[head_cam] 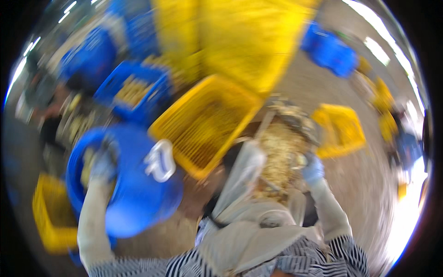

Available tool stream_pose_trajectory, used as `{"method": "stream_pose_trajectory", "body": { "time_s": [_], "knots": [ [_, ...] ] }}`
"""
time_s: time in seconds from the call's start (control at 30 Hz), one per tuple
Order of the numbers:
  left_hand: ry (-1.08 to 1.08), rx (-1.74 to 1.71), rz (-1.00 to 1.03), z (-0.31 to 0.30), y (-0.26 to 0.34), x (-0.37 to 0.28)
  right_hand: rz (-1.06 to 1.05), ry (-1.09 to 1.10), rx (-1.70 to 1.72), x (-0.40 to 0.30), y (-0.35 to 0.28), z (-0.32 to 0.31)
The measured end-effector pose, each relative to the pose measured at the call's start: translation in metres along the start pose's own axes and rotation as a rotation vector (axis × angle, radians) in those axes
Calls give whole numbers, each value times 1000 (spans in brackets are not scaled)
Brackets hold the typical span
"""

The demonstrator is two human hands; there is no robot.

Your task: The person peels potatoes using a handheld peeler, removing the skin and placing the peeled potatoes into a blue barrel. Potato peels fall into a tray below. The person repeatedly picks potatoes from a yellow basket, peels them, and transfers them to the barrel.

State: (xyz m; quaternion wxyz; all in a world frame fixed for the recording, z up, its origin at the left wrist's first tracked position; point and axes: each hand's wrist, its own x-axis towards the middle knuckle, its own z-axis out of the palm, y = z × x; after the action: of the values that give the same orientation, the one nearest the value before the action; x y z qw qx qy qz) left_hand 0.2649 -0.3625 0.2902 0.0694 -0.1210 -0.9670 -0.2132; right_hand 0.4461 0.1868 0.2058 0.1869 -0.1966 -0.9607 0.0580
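Observation:
My left hand (pixel 103 165), in a pale blue glove, reaches into the mouth of a tipped blue plastic barrel (pixel 145 197); blur hides its fingers. Pale yellowish pieces (pixel 87 166) show inside the barrel beside the hand. On the right, my right hand (pixel 313 169), gloved too, is at the edge of a heap of pale chopped pieces (pixel 280 155) in front of my lap. Whether its fingers hold anything cannot be made out. A white plastic object (pixel 162 161) lies against the barrel's side.
An open yellow slatted crate (pixel 207 126) stands between barrel and heap. Behind it rises a large yellow surface (pixel 242 38). A blue crate with pale pieces (pixel 133 90) is at the upper left. Other yellow crates stand at right (pixel 339 131) and lower left (pixel 55 218). People are at both sides, blurred.

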Motion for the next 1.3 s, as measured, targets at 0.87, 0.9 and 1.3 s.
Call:
{"method": "stream_pose_trajectory", "body": {
  "time_s": [0.87,0.9,1.3],
  "knots": [
    [-421,-420,657,167,296,13,559,-88,203,-46,20,-109],
    [-455,-419,673,172,300,8,581,-87,224,-51,18,-110],
    [-662,-468,846,214,352,-32,751,19,213,-102,30,-139]
  ]
}}
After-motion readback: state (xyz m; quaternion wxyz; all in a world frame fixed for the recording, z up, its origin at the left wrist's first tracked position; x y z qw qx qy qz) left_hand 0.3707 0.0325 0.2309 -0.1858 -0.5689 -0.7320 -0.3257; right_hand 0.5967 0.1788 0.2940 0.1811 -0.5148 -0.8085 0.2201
